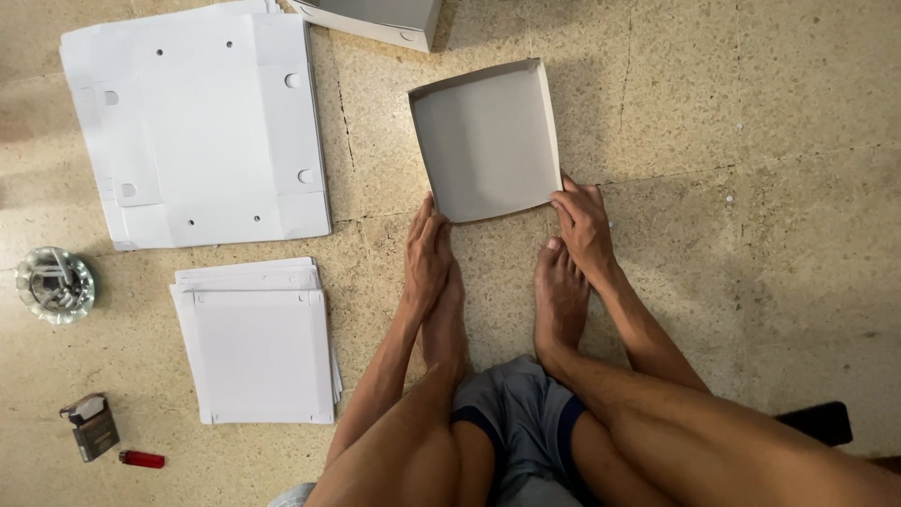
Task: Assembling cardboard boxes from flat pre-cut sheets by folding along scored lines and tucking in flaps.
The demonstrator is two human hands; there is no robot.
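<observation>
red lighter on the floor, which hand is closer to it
Left. The left hand rests at the near left corner of the folded box, on the lighter's side. The right hand is at the box's near right corner, farther away.

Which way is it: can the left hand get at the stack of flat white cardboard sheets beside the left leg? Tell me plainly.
Probably yes. The left hand rests at the near corner of the open grey cardboard box, and only bare floor lies between it and the stack of flat white cardboard sheets.
</observation>
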